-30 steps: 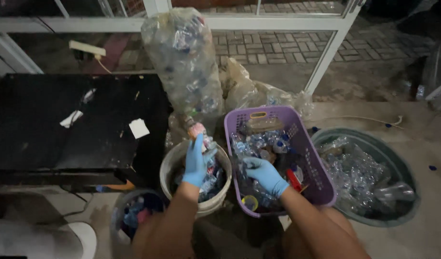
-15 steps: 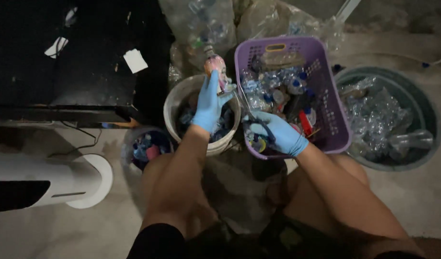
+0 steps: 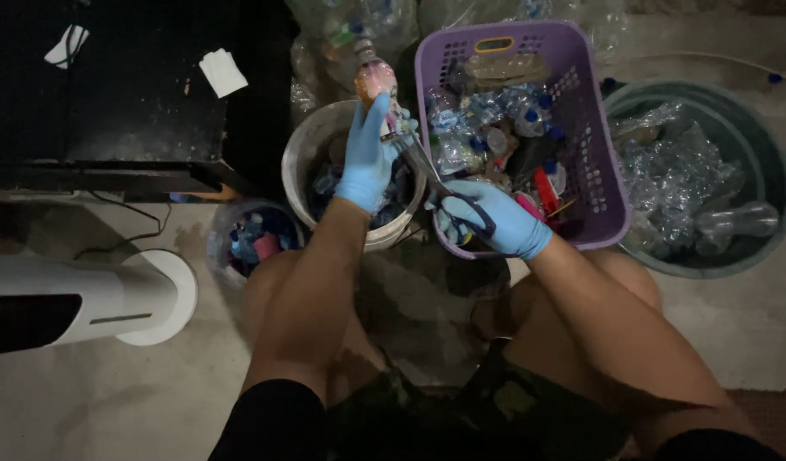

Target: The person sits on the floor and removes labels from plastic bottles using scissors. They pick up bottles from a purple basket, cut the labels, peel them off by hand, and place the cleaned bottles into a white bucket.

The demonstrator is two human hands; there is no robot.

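The person sits on the floor with both knees spread, wearing blue gloves on both hands. The left hand has its grip closed around a small plastic bottle with a pinkish label, holding it upright over the far rim of a white bucket. The right hand has its grip closed on a pair of scissors; its fingers pass through the dark handles, and the blades reach up to the lower part of the bottle, just above the bucket.

The bucket stands between the person's knees and holds crumpled scraps and bottle parts. Just right of the bucket stands a purple basket with perforated walls, filled with clear bottles with blue caps, some brown flattened bottles and a few red and pink pieces. Farther right of the bucket, beyond the basket, a round green tub holds crushed clear bottles. To the lower left of the bucket sits a small dark pot with coloured caps inside. Left of the bucket is a black tabletop with two white paper scraps on it. Behind the bucket lie clear bags of bottles. Well left of the bucket, a white round-based stand lies on the floor.
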